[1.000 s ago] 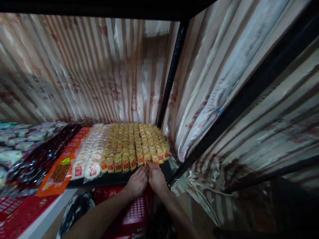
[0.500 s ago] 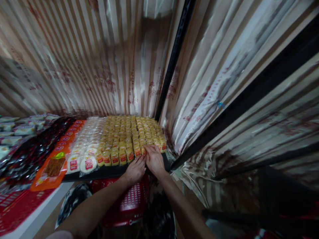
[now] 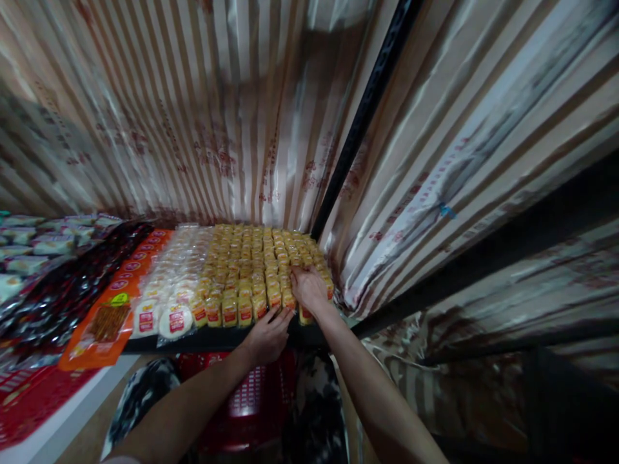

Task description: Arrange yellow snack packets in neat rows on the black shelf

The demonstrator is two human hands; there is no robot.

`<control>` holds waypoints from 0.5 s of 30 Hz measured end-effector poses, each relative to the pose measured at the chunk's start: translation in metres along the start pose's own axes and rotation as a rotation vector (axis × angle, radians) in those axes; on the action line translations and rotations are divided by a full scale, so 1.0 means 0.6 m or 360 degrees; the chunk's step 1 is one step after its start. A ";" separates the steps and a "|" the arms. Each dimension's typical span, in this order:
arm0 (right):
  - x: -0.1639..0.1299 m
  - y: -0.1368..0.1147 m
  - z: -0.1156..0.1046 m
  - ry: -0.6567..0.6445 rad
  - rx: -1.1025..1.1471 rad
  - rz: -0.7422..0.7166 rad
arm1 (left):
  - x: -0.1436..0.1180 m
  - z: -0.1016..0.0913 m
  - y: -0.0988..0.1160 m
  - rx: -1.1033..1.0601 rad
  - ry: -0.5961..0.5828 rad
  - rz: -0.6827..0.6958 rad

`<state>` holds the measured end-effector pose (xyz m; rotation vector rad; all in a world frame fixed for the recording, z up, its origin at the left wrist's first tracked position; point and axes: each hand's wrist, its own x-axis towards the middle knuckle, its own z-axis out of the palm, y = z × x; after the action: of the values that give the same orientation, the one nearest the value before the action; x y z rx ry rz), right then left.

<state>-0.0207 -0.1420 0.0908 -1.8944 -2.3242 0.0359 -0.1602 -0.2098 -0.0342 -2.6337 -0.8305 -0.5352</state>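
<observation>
Tight rows of small yellow packets [image 3: 242, 270] with red and yellow labels stand on a dark shelf [image 3: 213, 336]. My left hand [image 3: 268, 334] is at the front edge, its fingers stretched out and touching the lower front of the packets near the right end. Farther in, my right hand [image 3: 310, 289] lies over the right-hand rows, fingers bent down onto the packet tops and apart. The spots under its fingertips are hidden, and no packet shows lifted in either hand.
Left of the yellow rows stand clear-wrapped round white packs [image 3: 176, 319], an orange snack bag [image 3: 104, 322] and dark shiny packs [image 3: 62, 283]. A red basket [image 3: 246, 399] is below the shelf. Dark posts [image 3: 362, 122] and striped sheeting [image 3: 232, 129] enclose the corner.
My hands were together at the front edge; my right hand has moved deeper over the rows, apart from my left. The view has shifted slightly left.
</observation>
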 end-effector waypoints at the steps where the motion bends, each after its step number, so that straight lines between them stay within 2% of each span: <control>1: 0.003 -0.002 0.002 -0.0022 -0.0008 0.0000 | 0.000 0.000 0.000 0.0003 0.0005 -0.0007; 8: 0.022 -0.010 0.024 -0.0049 0.0134 0.0046 | -0.001 0.004 -0.002 -0.0079 0.0020 -0.0001; 12: 0.022 -0.008 0.018 0.0002 0.0145 0.0138 | -0.003 0.004 -0.002 -0.0143 0.0102 -0.0040; 15: 0.025 -0.013 0.012 -0.0041 0.0068 0.0222 | -0.003 0.004 -0.002 -0.0192 0.0152 -0.0056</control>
<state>-0.0321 -0.1284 0.0860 -2.0430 -2.1849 0.1248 -0.1617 -0.2091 -0.0370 -2.6812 -0.8412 -0.7361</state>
